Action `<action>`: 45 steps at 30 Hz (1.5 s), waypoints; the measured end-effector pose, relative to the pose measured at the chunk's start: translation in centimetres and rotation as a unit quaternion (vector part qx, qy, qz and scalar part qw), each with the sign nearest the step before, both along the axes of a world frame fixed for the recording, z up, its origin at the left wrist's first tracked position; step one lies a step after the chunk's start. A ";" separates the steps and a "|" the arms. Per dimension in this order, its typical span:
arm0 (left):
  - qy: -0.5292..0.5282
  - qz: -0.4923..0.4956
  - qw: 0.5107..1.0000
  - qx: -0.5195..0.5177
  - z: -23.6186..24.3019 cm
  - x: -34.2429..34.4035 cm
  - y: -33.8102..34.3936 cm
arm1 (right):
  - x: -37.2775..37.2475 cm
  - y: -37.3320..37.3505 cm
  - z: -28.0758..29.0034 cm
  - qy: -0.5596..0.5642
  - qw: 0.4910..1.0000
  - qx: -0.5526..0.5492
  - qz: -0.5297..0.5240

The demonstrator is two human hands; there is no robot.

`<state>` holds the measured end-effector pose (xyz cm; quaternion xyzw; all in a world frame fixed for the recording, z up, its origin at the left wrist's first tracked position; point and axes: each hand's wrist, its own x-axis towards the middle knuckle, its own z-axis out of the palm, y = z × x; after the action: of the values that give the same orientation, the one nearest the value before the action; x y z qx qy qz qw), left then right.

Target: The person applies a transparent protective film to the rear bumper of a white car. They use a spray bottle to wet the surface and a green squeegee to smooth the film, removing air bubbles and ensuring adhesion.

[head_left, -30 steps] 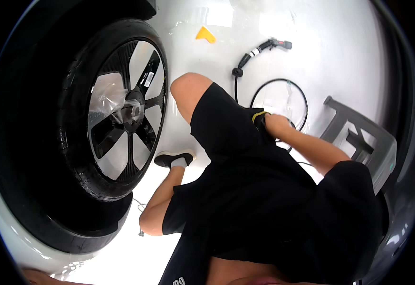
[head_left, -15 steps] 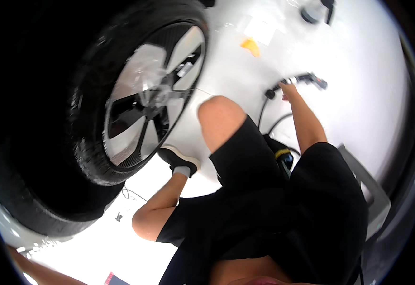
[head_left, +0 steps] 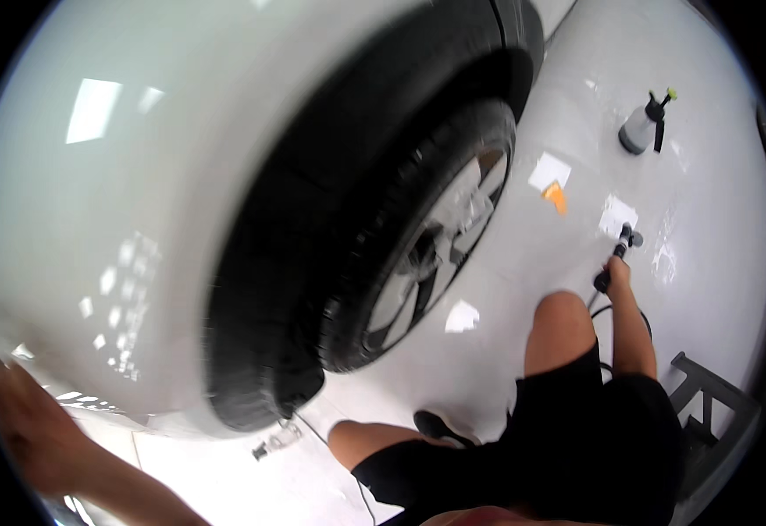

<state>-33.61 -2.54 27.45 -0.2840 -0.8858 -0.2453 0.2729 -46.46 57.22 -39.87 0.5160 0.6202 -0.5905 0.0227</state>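
Tool [head_left: 622, 248] is out past the right knee [head_left: 565, 320]; the right hand [head_left: 619, 269] curls its grip around it. The left hand [head_left: 30, 425] is by the car [head_left: 168, 298], its grip too dark to tell. Holding snugly, with the hose [head_left: 648, 323] loose, should help.

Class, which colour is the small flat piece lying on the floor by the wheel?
The flat piece is orange; the head view shows it.
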 end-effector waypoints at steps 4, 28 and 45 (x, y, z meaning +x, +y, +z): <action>-0.333 -0.368 0.835 0.239 -4.4 3.6 -0.3 | 2.9 -2.6 17.0 -0.001 0.987 -0.022 0.161; -0.616 -0.039 0.477 0.625 -8.2 10.6 33.4 | 13.2 -19.0 65.2 0.085 0.813 0.123 0.563; -0.116 0.326 0.323 0.881 -5.0 -6.2 18.9 | -1.6 -19.5 67.0 0.314 0.642 0.035 0.698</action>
<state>-39.83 16.33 22.42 0.4659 -0.1949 -0.8035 0.3152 -48.10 37.68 27.09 -0.2866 0.7860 -0.5042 0.2140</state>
